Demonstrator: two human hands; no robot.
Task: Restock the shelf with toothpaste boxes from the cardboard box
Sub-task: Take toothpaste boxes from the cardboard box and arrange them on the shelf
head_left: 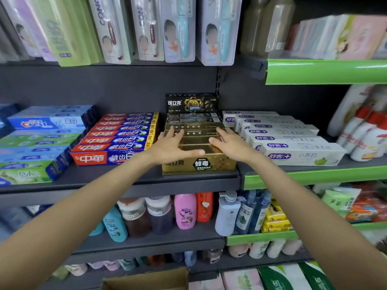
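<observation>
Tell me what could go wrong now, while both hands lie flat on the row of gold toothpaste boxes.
1. The front gold toothpaste box sits at the edge of the dark grey shelf; a pull by the left hand or right hand might tip it off.
2. The black toothpaste box stands upright on the back of the row; a push could topple it.
3. The red toothpaste boxes lie close alongside and may be shoved askew.

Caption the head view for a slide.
Both hands, left and right, rest flat on gold toothpaste boxes on the shelf.
</observation>
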